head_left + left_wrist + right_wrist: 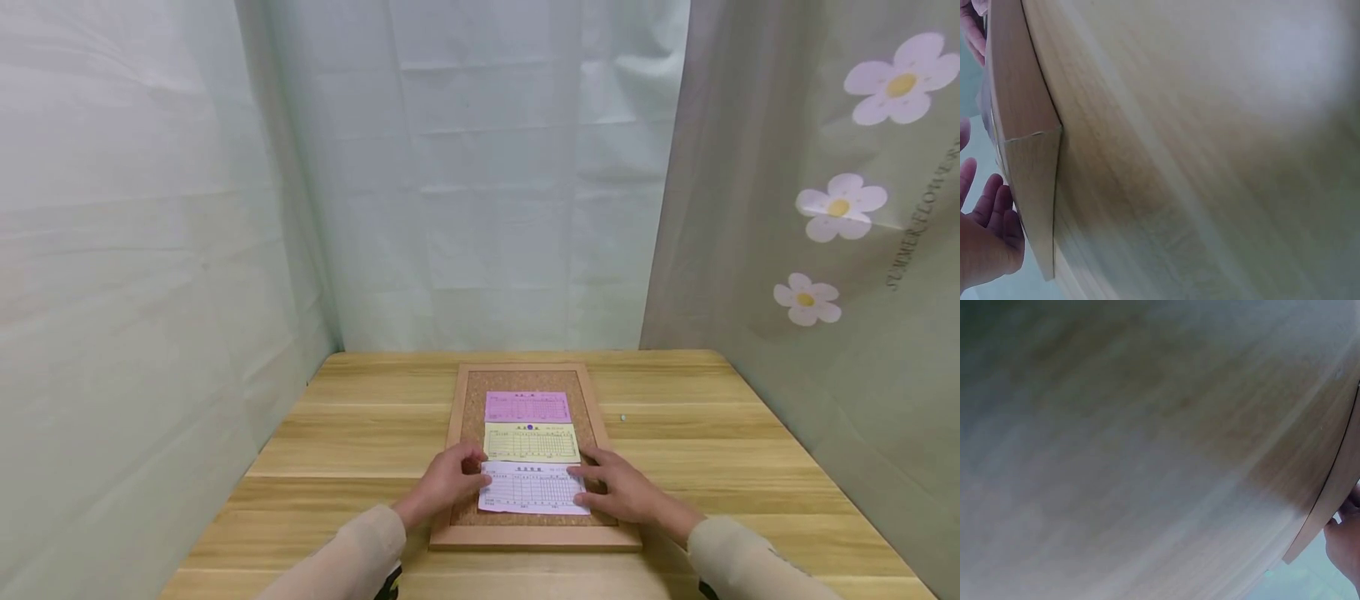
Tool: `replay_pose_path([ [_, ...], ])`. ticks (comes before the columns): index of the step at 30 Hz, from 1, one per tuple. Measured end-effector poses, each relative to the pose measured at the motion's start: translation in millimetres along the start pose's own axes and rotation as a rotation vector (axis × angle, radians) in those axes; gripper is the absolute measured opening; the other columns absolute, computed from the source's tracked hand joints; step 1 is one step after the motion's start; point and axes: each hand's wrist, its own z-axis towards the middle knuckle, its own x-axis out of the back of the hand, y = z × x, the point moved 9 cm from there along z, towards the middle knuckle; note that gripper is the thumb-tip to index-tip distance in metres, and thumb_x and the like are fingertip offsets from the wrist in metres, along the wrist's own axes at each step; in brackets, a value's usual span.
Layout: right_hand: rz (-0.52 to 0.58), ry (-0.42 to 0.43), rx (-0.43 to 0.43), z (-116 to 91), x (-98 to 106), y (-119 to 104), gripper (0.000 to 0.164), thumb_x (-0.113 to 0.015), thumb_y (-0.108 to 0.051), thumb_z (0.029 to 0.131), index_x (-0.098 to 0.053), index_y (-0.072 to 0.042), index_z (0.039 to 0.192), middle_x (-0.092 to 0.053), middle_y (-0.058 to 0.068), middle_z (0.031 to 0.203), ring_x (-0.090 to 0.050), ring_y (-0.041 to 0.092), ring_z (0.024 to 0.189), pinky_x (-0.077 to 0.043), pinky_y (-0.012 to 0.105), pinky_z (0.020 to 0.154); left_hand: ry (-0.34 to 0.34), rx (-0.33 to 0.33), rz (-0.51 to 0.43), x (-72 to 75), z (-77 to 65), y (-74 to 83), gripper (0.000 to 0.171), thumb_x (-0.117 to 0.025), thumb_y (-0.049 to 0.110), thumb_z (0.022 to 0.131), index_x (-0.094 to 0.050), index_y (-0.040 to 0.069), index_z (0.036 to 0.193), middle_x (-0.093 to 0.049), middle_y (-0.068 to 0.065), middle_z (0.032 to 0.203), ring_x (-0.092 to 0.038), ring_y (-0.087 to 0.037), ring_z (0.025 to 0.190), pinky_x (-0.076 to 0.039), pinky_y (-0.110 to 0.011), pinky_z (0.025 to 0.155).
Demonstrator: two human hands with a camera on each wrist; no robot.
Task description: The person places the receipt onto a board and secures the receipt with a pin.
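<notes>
A wood-framed cork board [459, 533] lies flat on the table. On it, one below another, are a pink printed slip [527, 407], a yellow slip [531, 446] and, nearest me, a white slip [534, 490]. A blue pushpin [530, 427] sits at the yellow slip's top edge. My left hand [450, 477] touches the white slip's left edge with thumb and fingers loosely bent. At its right edge, my right hand [624, 487] rests its extended fingertips on the paper. In the left wrist view the left hand [991, 237] shows beside the board's frame; the right wrist view catches only part of the right hand [1344, 540].
A small pale item [622, 417] lies on the wooden table [360, 417] right of the board. Pale curtains [487, 167] enclose the table at the back and sides, the right one [750, 250] printed with flowers.
</notes>
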Motion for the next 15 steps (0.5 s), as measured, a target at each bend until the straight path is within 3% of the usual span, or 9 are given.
replay_pose_path([
  [5, -0.002, 0.001, 0.002, 0.0, 0.6, -1.2, 0.054, -0.066, -0.046, 0.093, -0.065, -0.009, 0.132, -0.037, 0.028, 0.150, -0.034, 0.049, 0.137, -0.028, 0.063, 0.107, 0.002, -0.037, 0.039, -0.1, -1.9, 1.2, 0.027, -0.079, 0.012, 0.084, -0.067, 0.002, 0.106, -0.063, -0.007, 0.100, -0.057, -0.021, 0.093, -0.049, -0.042, 0.085],
  [8, -0.008, 0.003, 0.007, -0.2, 0.8, -1.9, 0.053, -0.067, -0.045, 0.093, -0.065, -0.008, 0.132, -0.037, 0.029, 0.150, -0.035, 0.049, 0.136, -0.029, 0.063, 0.107, 0.014, -0.056, 0.106, 0.2, -2.9, 1.1, 0.029, -0.081, 0.017, 0.082, -0.070, 0.005, 0.105, -0.064, -0.004, 0.101, -0.057, -0.021, 0.096, -0.042, -0.046, 0.091],
  [15, -0.012, 0.003, 0.004, -0.2, 1.0, -1.9, 0.053, -0.067, -0.044, 0.093, -0.065, -0.009, 0.132, -0.038, 0.028, 0.150, -0.035, 0.049, 0.136, -0.029, 0.062, 0.107, 0.012, -0.124, 0.279, -2.0, -5.2, 5.1, 0.035, -0.083, 0.029, 0.080, -0.072, 0.009, 0.106, -0.060, 0.001, 0.103, -0.053, -0.022, 0.099, -0.031, -0.047, 0.086],
])
